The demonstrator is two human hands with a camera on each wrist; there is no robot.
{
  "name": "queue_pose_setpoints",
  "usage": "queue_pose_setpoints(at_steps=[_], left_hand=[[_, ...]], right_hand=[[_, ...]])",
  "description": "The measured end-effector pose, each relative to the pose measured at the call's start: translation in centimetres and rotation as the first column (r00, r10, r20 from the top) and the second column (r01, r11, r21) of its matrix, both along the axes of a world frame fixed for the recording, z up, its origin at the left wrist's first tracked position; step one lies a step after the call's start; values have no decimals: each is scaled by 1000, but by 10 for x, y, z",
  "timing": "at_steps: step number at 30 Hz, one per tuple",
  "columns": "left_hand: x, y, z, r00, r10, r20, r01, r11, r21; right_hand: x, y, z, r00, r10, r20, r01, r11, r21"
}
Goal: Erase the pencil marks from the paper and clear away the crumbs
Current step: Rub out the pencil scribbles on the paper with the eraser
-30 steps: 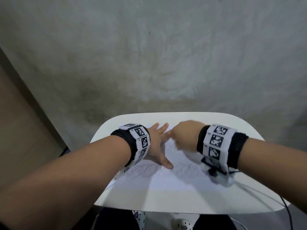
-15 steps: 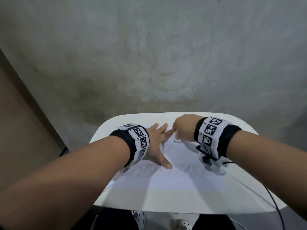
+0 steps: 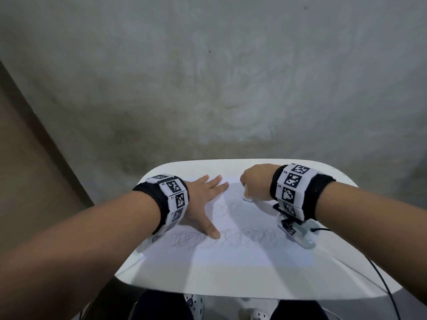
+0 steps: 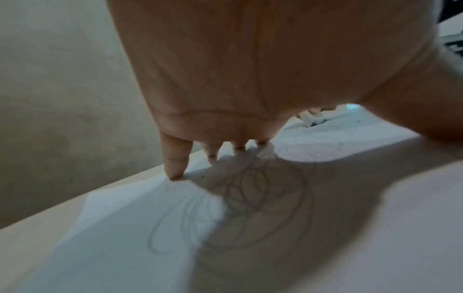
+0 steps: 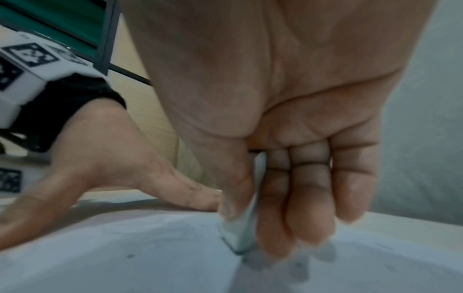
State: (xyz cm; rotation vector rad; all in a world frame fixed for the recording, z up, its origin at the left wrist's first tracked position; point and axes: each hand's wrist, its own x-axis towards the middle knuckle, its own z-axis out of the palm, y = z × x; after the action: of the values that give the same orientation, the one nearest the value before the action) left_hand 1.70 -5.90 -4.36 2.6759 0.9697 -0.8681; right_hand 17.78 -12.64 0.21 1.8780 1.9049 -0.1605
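A white sheet of paper lies on the white table, with looping pencil scribbles across its middle. My left hand lies flat on the paper's left part, fingers spread and straight, thumb beside the scribbles. My right hand pinches a white eraser between thumb and fingers, its lower end touching the paper near the far edge. Small dark crumbs dot the paper near the eraser.
A grey wall stands just behind the table's far edge. A black cable runs from my right wrist camera over the table's right side. My knees and feet show below the near edge.
My right hand has moved right and away from the left hand with the eraser. The left hand has stayed pressed on the paper.
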Motion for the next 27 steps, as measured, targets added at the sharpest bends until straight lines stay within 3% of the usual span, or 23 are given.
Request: queue_pose_setpoints(at_steps=[4, 8, 11, 13, 15, 18, 22, 27], left_hand=[[2, -5, 1, 1000, 2, -2, -2, 1000, 3], [1, -2, 1, 1000, -2, -19, 2, 1000, -6], [3, -3, 0, 1000, 1, -11, -1, 1000, -2], [4, -4, 1, 1000, 4, 3, -4, 1000, 3], [4, -4, 1, 1000, -3, -1, 3, 1000, 8], [3, -2, 0, 1000, 3, -15, -3, 1000, 8], [5, -4, 1, 1000, 0, -3, 0, 1000, 13], [2, -2, -1, 1000, 9, 0, -9, 1000, -1]], right_hand=[[-30, -21, -10, 978, 203, 36, -201, 978, -60], [-11, -5, -4, 997, 35, -70, -36, 999, -15], [-22, -8, -2, 996, 90, 5, -90, 996, 7], [-39, -19, -8, 980, 195, -30, -197, 979, -50], [-31, -10, -4, 988, 151, -16, -152, 985, -76], [-9, 7, -1, 999, 31, 30, -31, 999, 5], [-35, -12, -11, 976, 213, -41, -215, 975, -59], [-15, 4, 2, 995, 91, 38, -92, 995, 33]])
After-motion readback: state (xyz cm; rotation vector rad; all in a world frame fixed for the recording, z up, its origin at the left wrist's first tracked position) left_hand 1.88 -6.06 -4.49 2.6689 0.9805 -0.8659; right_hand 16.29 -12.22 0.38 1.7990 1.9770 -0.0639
